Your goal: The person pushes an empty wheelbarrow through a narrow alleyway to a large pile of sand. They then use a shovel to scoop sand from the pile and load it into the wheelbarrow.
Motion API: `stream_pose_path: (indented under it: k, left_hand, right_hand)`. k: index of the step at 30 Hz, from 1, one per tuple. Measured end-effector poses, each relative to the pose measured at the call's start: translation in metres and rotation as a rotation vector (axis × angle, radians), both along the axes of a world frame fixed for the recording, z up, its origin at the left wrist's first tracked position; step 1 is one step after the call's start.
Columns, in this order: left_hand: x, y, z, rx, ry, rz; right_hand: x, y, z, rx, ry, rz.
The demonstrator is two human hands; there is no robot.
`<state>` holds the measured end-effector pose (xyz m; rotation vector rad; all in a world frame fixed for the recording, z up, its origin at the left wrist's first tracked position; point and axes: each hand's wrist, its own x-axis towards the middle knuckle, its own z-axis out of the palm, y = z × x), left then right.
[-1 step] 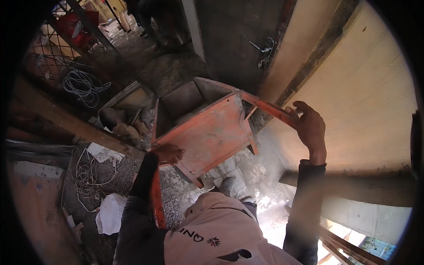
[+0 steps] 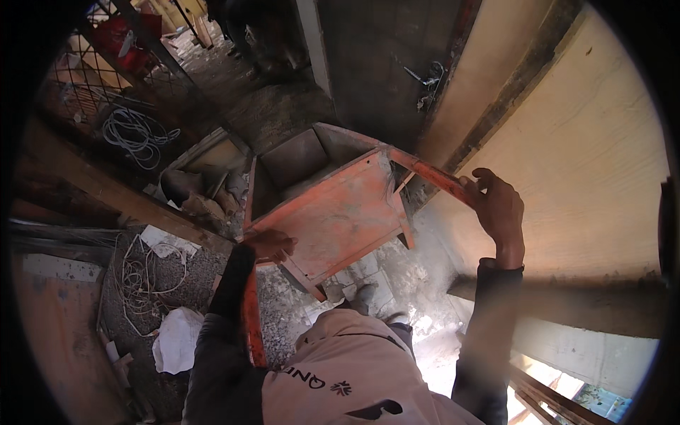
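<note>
Before me stands an orange-painted, worn metal wheelbarrow [image 2: 340,219] with a deep box body and short legs. No load shows in the part of its box that I can see. My right hand [image 2: 498,205] is round the end of the right handle [image 2: 432,175], its index finger lifted off. At the box's near left corner lies my left hand [image 2: 270,245], fingers curled in, with the wrist by the top of the left handle [image 2: 252,319]. What these fingers grip, if anything, is hidden.
A plywood wall [image 2: 567,177] rises close on the right, and a dark door [image 2: 382,64] is ahead. To the left are a wooden beam [image 2: 120,202], a rubble-filled container [image 2: 205,166], coiled cable [image 2: 134,134], tangled wire [image 2: 145,273] and a white sack [image 2: 177,340].
</note>
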<state>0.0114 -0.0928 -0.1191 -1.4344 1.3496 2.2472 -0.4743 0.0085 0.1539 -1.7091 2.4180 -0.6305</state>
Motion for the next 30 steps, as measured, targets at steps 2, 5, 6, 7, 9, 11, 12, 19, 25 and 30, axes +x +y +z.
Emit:
stream_pose_path:
  k: [2, 5, 6, 7, 9, 11, 12, 19, 25, 30]
  left_hand:
    - [-0.013, 0.004, 0.018, 0.001, 0.012, 0.065]
    - [0.002, 0.011, 0.035, -0.274, 0.246, 0.394]
    - [0.020, 0.013, 0.028, -0.380, 0.304, 0.535]
    - [0.016, 0.017, 0.040, -0.500, 0.317, 0.582]
    - [0.010, 0.034, 0.080, -0.752, 0.335, 0.681]
    - [0.008, 0.064, 0.131, -0.839, 0.070, 0.647]
    - [0.005, 0.081, 0.156, -0.872, -0.061, 0.623]
    - [-0.046, 0.210, 0.274, -0.830, -0.028, 0.598]
    - [-0.070, 0.249, 0.253, -0.942, -0.602, 0.491]
    - [-0.078, 0.245, 0.249, -0.932, -1.072, 0.453]
  right_hand:
    - [-0.005, -0.002, -0.008, 0.124, 0.108, -0.031]
    - [-0.004, -0.006, -0.012, 0.146, 0.176, 0.031]
    - [-0.001, -0.007, -0.007, 0.189, 0.182, 0.057]
    - [-0.004, -0.007, -0.005, 0.240, 0.196, 0.068]
    - [-0.010, -0.006, -0.001, 0.291, 0.217, 0.096]
    - [-0.013, -0.005, -0.001, 0.284, 0.208, 0.148]
    - [-0.015, -0.004, 0.000, 0.284, 0.211, 0.161]
    - [-0.019, 0.000, 0.002, 0.258, 0.206, 0.296]
    - [-0.025, 0.003, -0.007, 0.171, 0.231, 0.431]
    - [-0.027, 0.009, -0.009, 0.139, 0.271, 0.491]
